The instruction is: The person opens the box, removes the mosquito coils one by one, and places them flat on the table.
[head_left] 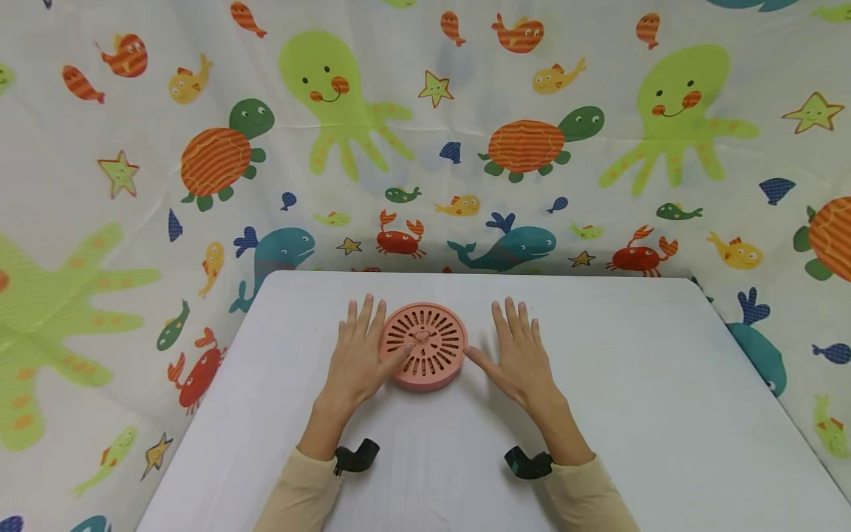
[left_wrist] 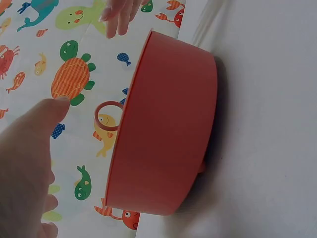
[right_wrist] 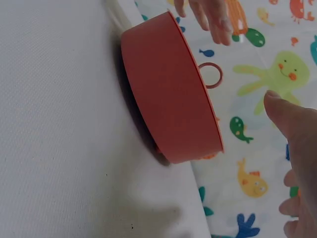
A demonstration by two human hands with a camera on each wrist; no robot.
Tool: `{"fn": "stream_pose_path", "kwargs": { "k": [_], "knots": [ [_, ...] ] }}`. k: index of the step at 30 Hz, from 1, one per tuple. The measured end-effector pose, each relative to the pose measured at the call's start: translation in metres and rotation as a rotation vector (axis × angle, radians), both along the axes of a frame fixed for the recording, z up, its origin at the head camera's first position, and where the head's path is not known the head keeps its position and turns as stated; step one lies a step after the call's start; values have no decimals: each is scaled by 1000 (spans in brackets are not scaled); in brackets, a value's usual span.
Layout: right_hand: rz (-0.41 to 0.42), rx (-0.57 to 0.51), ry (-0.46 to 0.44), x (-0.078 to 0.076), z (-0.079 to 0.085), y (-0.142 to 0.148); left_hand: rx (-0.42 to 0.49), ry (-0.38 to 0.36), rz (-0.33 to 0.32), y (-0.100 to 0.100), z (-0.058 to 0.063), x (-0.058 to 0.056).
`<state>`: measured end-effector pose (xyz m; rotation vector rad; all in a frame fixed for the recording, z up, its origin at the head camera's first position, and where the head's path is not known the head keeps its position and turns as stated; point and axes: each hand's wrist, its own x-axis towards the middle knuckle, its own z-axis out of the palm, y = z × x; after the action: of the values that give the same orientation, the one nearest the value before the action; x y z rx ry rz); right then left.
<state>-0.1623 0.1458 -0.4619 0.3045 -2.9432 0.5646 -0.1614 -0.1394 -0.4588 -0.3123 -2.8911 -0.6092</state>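
Note:
A round coral-pink mosquito coil holder (head_left: 423,384) lies flat on the white table, its lid cut with a ring of slots. A small ring handle (left_wrist: 109,116) stands up from the lid's middle, and the plain side wall (right_wrist: 168,89) shows in both wrist views. On its left, my left hand (head_left: 355,362) hovers with fingers straight, its thumb overlapping the lid in the head view. My right hand (head_left: 521,366) is on the other side, fingers extended and thumb tip close by the rim. Neither hand grips anything.
The white table (head_left: 665,384) extends to both sides of the holder. Behind it and at the sides hangs a curtain (head_left: 425,155) printed with sea animals. Black wrist cameras (head_left: 357,456) sit at both cuffs.

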Motion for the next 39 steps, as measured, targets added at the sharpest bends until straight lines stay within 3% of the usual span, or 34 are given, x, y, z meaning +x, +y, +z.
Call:
{"fn": "stream_pose_path", "kwargs": {
  "k": [28, 39],
  "knots": [
    [43, -59, -77, -3, -14, -7, 134, -50, -30, 5, -16, -7],
    [81, -47, -97, -3, -16, -9, 136, -45, -33, 9, -22, -12]
  ]
}}
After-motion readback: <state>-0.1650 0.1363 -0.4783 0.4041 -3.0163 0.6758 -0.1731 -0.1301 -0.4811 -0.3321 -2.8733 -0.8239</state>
